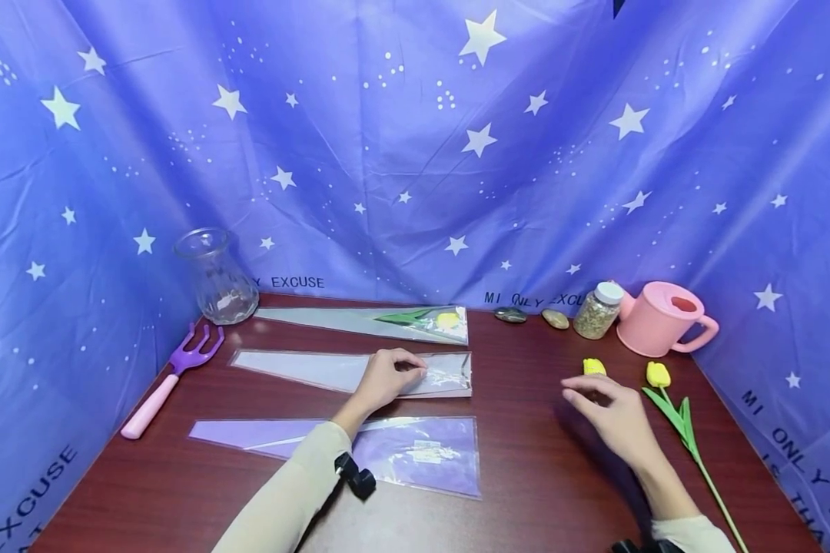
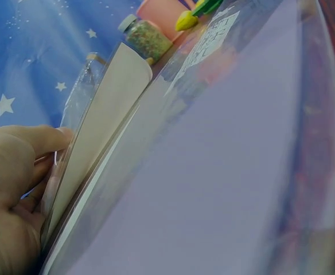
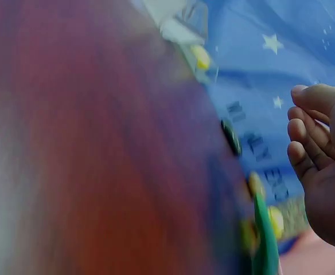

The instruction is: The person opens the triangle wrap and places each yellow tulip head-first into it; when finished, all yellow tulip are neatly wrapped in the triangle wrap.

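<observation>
Across the table lie three tapered clear flower sleeves, one behind another. My left hand (image 1: 385, 378) is over the middle sleeve (image 1: 290, 364), and its thumb and fingers pinch the clear film, which stands partly raised in the left wrist view. A yellow tulip (image 1: 446, 319) with a green leaf is inside the back sleeve (image 1: 318, 317); nearest me is a purple-backed sleeve (image 1: 443, 457). On the right, my right hand (image 1: 612, 418) hovers with loosely bent fingers and nothing between them. Just behind it shows a yellow tulip head (image 1: 593, 367), its stem hidden. Another tulip (image 1: 658, 375) lies farther right.
A glass vase (image 1: 224, 288) and a purple hand fork (image 1: 192, 355) with a pink handle are on the left. Along the back right stand two stones, a dark one (image 1: 510, 315) and a tan one (image 1: 556, 319), a jar of gravel (image 1: 597, 315) and a pink watering can (image 1: 657, 319).
</observation>
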The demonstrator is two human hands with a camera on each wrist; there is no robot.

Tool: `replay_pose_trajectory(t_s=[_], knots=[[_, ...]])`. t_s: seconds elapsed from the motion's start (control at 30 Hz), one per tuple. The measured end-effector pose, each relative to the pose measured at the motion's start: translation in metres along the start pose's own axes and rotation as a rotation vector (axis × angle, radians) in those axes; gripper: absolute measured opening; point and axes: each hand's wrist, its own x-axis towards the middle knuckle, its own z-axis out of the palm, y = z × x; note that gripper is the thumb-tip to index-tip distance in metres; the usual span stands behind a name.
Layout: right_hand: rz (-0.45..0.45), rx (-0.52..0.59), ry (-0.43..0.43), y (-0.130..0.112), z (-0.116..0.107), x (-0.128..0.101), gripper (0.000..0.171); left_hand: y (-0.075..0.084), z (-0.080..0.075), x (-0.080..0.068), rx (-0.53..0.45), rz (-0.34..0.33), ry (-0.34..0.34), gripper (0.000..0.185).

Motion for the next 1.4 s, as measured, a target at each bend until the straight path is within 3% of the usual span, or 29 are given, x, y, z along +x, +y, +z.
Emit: replay_pose_trajectory(t_s=[0.33,0.6,0.77,1.03,1.4], knots=[[0.127,-0.142,0.036,0.019,-0.051,-0.053,0.017,-0.002,0.000,0.000,-0.013,-0.006,-0.011,0.008],[0.286,-0.260,0.080,0.035,-0.063,-0.078,0.017,-0.002,-0.001,0.000,-0.023,-0.011,-0.017,0.008],[0.332,-0.345,0.024,0.038,-0.065,-0.084,0.021,-0.002,0.000,0.000,-0.032,-0.006,-0.022,0.008],[0.220,-0.506,-0.014,0.038,-0.059,-0.080,0.016,-0.002,-0.001,0.001,-0.028,-0.004,-0.015,0.007],[0.280,-0.515,-0.078,0.032,-0.059,-0.067,0.015,-0.001,-0.001,0.000,-0.018,-0.019,-0.027,0.007]])
